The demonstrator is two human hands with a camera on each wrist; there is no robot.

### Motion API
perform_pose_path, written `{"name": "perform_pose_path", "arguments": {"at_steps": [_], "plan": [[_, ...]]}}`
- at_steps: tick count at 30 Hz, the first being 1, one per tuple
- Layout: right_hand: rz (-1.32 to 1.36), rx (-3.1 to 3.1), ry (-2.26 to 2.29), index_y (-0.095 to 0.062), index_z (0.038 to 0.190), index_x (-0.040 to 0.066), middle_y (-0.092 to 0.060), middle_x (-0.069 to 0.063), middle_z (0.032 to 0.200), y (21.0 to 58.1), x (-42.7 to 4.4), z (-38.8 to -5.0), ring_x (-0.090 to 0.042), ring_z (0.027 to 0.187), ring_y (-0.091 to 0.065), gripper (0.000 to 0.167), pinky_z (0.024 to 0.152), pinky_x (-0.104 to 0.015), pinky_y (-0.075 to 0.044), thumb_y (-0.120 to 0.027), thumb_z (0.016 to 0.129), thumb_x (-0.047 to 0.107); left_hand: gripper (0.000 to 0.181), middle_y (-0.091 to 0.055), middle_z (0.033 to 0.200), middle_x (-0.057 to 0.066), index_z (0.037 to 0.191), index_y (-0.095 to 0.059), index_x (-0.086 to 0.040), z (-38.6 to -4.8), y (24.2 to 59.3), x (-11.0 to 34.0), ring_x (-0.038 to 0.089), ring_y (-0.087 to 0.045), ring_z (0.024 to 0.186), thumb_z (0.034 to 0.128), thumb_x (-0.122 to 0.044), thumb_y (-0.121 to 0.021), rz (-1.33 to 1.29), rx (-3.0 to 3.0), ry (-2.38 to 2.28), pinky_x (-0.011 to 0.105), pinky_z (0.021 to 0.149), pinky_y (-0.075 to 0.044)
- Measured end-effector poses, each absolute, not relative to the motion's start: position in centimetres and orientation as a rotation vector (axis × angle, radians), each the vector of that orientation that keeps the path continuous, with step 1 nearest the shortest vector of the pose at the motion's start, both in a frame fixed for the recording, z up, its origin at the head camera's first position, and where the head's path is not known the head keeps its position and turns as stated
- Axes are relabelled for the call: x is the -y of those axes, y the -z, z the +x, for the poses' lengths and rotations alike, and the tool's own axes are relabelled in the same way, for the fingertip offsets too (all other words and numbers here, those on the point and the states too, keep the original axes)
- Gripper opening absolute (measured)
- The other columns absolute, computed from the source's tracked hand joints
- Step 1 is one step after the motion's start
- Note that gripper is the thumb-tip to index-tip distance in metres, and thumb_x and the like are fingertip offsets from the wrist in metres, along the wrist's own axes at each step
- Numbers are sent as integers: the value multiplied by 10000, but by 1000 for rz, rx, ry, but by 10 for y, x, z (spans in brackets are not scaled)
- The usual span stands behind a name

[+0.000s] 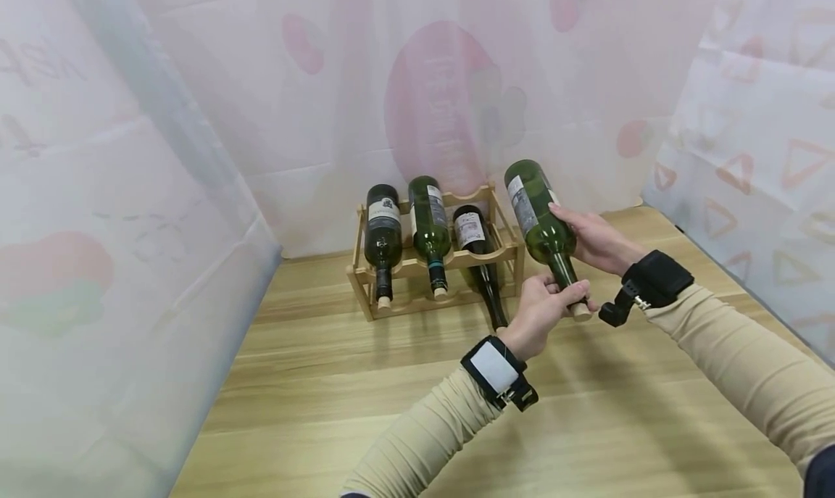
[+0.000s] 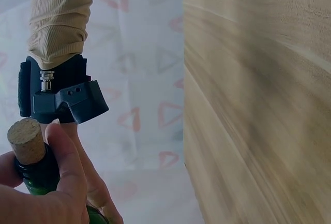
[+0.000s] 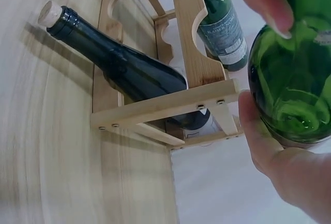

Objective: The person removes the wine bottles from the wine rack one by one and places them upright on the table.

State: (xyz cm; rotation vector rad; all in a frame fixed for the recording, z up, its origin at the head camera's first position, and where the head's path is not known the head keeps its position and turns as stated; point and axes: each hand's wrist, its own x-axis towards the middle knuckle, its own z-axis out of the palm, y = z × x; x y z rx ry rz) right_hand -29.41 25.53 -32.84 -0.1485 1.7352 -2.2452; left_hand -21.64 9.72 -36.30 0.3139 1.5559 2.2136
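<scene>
A green wine bottle (image 1: pixel 536 212) is held tilted beside the right end of a wooden wine rack (image 1: pixel 518 266), its corked neck towards me. My left hand (image 1: pixel 543 313) pinches its neck just behind the cork (image 2: pixel 27 140). My right hand (image 1: pixel 596 238) grips the bottle's body from the right, partly hidden behind the glass. On the rack's upper tier lie a dark wine bottle (image 1: pixel 383 230) at the left and another green wine bottle (image 1: pixel 428 222) next to it. A third, dark bottle (image 3: pixel 129 69) lies low in the rack, its corked neck sticking out in front.
The rack stands on a wood-grain table (image 1: pixel 313 396) near its back edge. Pale printed sheets (image 1: pixel 346 121) hang behind and on both sides. Each wrist wears a black strap; the right wrist's strap (image 1: pixel 657 279) is close to the bottle's cork end.
</scene>
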Motion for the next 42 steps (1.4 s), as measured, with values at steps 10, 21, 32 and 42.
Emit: {"name": "perform_pose_path", "arguments": {"at_steps": [10, 21, 32, 42], "plan": [[-106, -1782, 2237, -507, 1314, 44, -686, 8, 1036, 331, -261, -294, -116, 948, -667, 442, 830, -249, -534, -463, 1016, 367, 67, -645, 667, 28, 901, -595, -63, -215, 363, -103, 298, -716, 713, 901, -53, -661, 345, -1535, -2213, 242, 687, -586], [-86, -1741, 2245, -600, 1125, 86, -694, 4, 1023, 333, -269, -287, -110, 960, -665, 319, 835, -239, -528, -473, 1014, 357, 68, -630, 661, 23, 887, -589, -56, -213, 367, -110, 106, -644, 587, 903, -31, -650, 341, -1493, -2218, 210, 635, -575], [-60, -1750, 2231, -474, 1266, 47, -687, 3, 1041, 338, -279, -284, -106, 961, -661, 413, 827, -236, -530, -473, 1009, 371, 48, -640, 682, 32, 886, -602, -38, -212, 373, -118, 104, -648, 582, 907, -25, -643, 334, -1470, -2209, 235, 659, -586], [-70, -1759, 2214, -479, 1279, 59, -678, 8, 1064, 343, -287, -280, -102, 991, -651, 403, 852, -234, -518, -462, 1017, 365, 81, -625, 1013, 411, 871, -597, -79, -208, 377, -125, 98, -639, 582, 899, -32, -657, 328, -1491, -2189, 208, 638, -563]]}}
